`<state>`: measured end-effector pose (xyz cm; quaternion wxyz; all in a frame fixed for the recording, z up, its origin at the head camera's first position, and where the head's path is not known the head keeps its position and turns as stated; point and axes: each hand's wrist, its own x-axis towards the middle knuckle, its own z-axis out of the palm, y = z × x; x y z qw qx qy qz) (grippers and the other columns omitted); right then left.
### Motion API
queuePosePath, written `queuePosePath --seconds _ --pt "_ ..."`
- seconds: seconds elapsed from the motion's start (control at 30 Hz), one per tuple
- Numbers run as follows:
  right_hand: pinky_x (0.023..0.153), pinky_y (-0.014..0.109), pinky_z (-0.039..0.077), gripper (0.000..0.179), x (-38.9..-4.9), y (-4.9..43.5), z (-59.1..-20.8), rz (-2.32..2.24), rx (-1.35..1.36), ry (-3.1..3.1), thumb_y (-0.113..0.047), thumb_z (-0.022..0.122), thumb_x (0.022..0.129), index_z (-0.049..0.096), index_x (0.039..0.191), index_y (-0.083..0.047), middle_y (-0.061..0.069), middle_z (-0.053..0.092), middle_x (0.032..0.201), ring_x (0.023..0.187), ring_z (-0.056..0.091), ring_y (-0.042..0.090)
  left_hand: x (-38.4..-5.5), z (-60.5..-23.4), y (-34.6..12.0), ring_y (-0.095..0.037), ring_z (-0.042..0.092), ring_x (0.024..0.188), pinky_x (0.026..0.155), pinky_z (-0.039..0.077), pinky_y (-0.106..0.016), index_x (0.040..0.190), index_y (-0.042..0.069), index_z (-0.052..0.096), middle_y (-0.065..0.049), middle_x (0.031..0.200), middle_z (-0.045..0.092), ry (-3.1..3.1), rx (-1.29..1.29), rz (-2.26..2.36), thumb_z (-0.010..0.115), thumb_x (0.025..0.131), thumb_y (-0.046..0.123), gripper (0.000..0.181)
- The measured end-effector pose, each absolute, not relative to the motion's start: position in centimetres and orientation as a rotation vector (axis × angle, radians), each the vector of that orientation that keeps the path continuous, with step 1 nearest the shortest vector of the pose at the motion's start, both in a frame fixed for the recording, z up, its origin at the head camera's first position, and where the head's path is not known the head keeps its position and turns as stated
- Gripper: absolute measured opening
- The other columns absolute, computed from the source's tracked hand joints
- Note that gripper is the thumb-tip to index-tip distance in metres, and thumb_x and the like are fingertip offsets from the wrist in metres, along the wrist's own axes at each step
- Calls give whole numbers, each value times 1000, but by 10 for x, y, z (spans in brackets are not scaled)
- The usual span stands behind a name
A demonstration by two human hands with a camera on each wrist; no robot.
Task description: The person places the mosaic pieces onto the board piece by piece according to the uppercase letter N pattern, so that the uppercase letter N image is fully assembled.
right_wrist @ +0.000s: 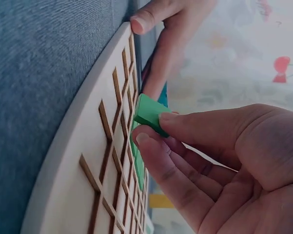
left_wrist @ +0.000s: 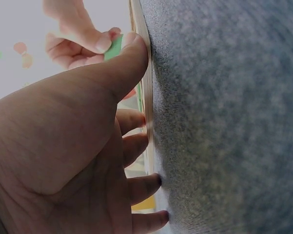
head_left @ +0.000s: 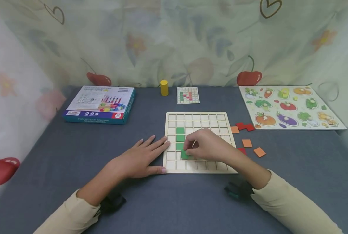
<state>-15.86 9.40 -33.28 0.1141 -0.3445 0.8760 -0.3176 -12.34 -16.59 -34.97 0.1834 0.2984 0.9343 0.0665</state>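
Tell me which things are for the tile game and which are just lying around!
For the game:
right hand, pinching a green tile
left hand, touching the board
three green tiles on it
red tiles, orange tiles
card, probably the pattern

Probably just lying about:
box
yellow cylinder
vegetable board

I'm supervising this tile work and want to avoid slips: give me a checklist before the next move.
1. Held green tile pinched by the right hand: ok.
2. Left hand touching the grid board at its edge: ok.
3. Three placed green tiles in one column: ok.
4. Held green tile lying flat in a square: not ok, tilted in the grip.
5. Layout matches the pattern card: cannot tell, print too small.
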Motion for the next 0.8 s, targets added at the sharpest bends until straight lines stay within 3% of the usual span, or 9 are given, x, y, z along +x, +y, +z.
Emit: queuePosePath --seconds 0.8 --pt "68 27 49 9 -159 75 -342 -706 -1107 2652 -3 75 85 77 82 -12 -10 63 74 70 56 8 -124 -349 -166 -36 5 152 115 13 -63 162 24 18 1 167 10 2633 852 193 53 93 67 88"
